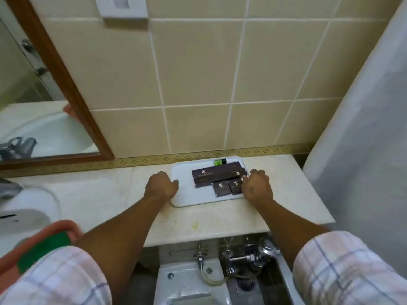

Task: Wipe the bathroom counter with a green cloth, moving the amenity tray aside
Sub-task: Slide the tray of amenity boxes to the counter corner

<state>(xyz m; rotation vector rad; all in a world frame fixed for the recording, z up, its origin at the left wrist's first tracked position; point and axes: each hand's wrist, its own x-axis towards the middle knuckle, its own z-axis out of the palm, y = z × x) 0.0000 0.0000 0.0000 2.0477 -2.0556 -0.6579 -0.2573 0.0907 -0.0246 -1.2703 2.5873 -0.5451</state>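
A white amenity tray (184, 194) lies on the beige marble counter (209, 219) against the tiled wall. It carries several dark brown boxes (220, 177) and a small green-labelled item (219, 162) at its back edge. My left hand (161, 186) grips the tray's left rim with the fingers curled. On the opposite side my right hand (256, 187) is closed on the right rim and covers part of one box. The green cloth (44, 247) sits in an orange basket (26, 249) at the lower left, beside my left sleeve.
A white sink (24, 212) is set in the counter at the left, with a wood-framed mirror (66, 84) above it. A white curtain (361, 139) hangs at the right. Below the counter edge are a toilet (189, 280), chrome valves (253, 256) and a floor drain.
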